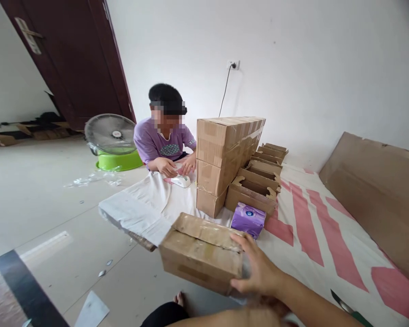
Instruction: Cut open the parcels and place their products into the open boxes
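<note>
A closed cardboard box (204, 256) is held tilted at the near edge of the cloth-covered surface. My right hand (255, 265) grips its right end, fingers on the top edge and thumb on the lower side. A strip of clear film or tape shows at that end, partly behind the hand. My left forearm crosses the bottom of the view, and my left hand (274, 306) is blurred and mostly hidden beneath the right wrist. Just beyond the box lies a purple tissue pack (248, 220). At the lower right rests a knife (341, 299) with a green handle.
Stacked closed cartons (211, 165) stand beside a row of open boxes (255, 184). Across the surface, a person (165, 136) in purple has both hands near a white object (181, 181). A cardboard sheet (375, 195) leans right. A fan (111, 134) sits on a green basin (119, 161).
</note>
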`<state>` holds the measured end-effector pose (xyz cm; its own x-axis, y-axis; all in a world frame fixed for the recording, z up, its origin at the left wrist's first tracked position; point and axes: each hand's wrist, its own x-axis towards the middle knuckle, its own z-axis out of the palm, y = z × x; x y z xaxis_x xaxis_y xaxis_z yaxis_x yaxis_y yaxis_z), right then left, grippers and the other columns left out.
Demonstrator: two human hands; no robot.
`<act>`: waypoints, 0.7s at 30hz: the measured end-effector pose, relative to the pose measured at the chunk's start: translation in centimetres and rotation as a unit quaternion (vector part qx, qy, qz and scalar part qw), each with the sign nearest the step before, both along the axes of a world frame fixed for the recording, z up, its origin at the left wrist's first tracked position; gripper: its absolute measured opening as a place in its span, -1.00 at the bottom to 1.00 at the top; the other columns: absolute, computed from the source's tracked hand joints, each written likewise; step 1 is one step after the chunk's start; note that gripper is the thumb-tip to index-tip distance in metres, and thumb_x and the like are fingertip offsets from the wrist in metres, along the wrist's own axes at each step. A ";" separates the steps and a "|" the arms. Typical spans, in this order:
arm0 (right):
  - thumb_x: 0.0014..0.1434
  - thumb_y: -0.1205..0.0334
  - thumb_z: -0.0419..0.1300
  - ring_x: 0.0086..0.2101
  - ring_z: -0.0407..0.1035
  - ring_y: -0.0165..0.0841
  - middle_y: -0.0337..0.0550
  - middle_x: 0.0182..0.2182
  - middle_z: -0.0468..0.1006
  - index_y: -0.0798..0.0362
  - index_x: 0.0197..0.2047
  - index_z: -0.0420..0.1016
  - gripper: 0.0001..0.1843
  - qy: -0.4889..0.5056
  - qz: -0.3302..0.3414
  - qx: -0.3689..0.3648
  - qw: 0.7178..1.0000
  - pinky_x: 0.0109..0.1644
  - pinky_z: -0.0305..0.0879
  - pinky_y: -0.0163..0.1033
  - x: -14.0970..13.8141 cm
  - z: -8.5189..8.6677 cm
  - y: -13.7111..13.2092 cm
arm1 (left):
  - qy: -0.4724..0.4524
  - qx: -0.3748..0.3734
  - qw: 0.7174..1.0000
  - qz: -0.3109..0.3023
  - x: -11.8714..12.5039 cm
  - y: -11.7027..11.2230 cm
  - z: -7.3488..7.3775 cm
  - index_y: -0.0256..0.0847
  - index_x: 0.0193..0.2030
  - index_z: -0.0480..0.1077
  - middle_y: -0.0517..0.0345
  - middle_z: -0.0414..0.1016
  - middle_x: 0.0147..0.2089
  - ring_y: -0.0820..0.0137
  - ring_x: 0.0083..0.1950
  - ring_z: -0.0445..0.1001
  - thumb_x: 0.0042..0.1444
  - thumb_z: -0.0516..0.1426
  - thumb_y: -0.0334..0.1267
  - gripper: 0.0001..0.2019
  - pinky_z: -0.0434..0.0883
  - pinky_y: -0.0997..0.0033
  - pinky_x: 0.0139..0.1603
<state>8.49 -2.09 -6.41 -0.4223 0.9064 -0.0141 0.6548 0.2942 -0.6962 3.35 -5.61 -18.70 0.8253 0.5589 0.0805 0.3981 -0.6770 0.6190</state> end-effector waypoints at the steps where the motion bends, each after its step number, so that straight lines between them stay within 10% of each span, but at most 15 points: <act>1: -0.23 0.17 0.43 0.29 0.04 0.02 0.10 0.30 0.09 -0.04 0.38 0.03 0.12 -0.007 -0.003 -0.003 1.000 0.36 -0.03 0.17 2.3 0.1 -1.4 | -0.008 -0.014 0.998 -0.055 0.6 -0.7 0.0 0.02 0.02 0.55 0.24 0.65 -0.01 0.22 0.02 0.61 0.19 0.14 -0.04 -0.69 0.58 0.32 0.02; 6: -0.12 0.29 0.34 0.33 0.02 0.01 0.08 0.35 0.09 -0.09 0.40 -0.01 0.05 -0.043 -0.071 0.019 0.996 0.35 -0.04 0.23 11.5 0.2 -8.4 | -0.231 0.008 0.940 -0.250 -2.2 -2.2 1.6 -0.10 -0.12 0.57 0.02 0.68 -0.33 0.32 -0.27 0.67 0.34 -0.07 0.00 -0.59 0.58 0.48 -0.24; 9: -0.06 0.27 0.34 0.34 0.00 -0.02 0.07 0.39 0.04 -0.11 0.43 -0.05 0.05 -0.065 -0.132 0.026 0.989 0.35 -0.02 0.21 14.3 -0.2 -11.6 | -0.296 0.027 0.928 -0.225 -6.6 -0.7 4.7 0.02 0.04 0.47 0.01 0.66 -0.20 0.22 -0.12 0.63 0.35 -0.09 -0.02 -0.64 0.54 0.18 -0.04; 14: -0.08 -0.01 0.43 0.36 -0.11 0.05 0.11 0.42 -0.04 -0.07 0.46 -0.11 0.17 -0.051 -0.169 0.033 0.984 0.35 -0.05 0.23 16.8 -1.3 -14.2 | -0.407 0.153 0.894 0.108 -10.6 4.3 10.8 -0.09 -0.01 0.42 0.01 0.53 -0.13 0.25 -0.08 0.52 0.25 0.07 -0.35 -0.79 0.47 0.19 -0.06; 21: 0.23 -0.06 0.07 0.15 0.36 -0.10 0.08 0.15 0.48 0.04 0.16 0.45 -0.47 -0.098 -0.346 0.076 0.930 0.22 0.29 0.07 22.9 -6.2 -14.9 | -0.259 -0.072 0.962 0.052 -10.4 8.8 9.9 -0.14 -0.05 0.43 -0.09 0.18 0.34 0.02 0.36 0.19 0.25 0.06 0.06 -0.65 0.16 -0.04 0.34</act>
<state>31.35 -16.97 -12.64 0.2607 0.9577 0.1220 0.8337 -0.1595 -0.5287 -7.06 3.23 -8.79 0.6347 0.6725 0.3806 0.0728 -0.5423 0.8370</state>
